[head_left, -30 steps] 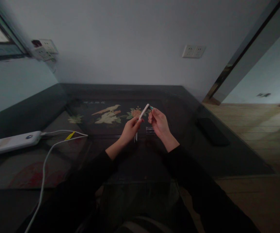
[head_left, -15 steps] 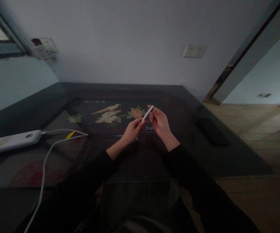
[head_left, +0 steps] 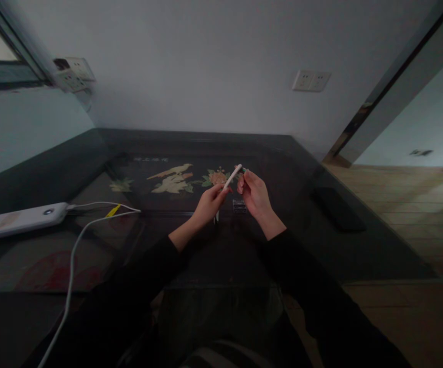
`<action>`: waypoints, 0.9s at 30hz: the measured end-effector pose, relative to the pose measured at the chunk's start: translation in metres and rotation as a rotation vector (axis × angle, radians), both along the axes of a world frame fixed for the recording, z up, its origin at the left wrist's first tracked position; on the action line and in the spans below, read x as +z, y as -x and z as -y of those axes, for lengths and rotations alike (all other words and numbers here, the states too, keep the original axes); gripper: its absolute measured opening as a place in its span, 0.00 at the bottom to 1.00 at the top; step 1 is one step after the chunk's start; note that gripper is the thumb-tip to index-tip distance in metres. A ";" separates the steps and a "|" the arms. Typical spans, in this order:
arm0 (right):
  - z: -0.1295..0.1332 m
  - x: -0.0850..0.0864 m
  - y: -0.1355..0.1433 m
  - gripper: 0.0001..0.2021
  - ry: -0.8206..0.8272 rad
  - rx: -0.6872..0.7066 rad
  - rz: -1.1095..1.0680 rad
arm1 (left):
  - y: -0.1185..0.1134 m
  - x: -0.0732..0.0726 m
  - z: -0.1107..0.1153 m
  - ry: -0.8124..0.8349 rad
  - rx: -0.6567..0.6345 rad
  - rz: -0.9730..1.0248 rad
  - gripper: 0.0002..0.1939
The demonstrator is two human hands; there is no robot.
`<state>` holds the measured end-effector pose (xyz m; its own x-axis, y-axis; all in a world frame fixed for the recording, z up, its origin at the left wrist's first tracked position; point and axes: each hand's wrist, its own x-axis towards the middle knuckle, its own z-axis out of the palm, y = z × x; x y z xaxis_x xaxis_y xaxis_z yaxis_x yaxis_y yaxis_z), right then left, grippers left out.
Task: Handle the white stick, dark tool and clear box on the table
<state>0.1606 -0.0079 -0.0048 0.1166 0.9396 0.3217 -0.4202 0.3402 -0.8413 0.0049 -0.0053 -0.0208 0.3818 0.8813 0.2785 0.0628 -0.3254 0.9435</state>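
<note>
Pinching a white pen, left hand fingers clamp; right hand fingers grip its tip.

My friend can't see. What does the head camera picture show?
Over a dark glass table, the left hand holds a thin white pen-like stick while the right hand pinches its far tip. A white power bank with a white cable lies at the left.

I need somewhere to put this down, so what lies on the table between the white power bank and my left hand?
In the head view, two white cables with a yellow tag lie between the power bank and the left hand; then bare dark tabletop.
</note>
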 end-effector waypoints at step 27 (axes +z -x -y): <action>0.002 -0.001 -0.003 0.22 0.034 -0.036 0.039 | -0.004 0.003 0.010 0.032 -0.121 0.068 0.18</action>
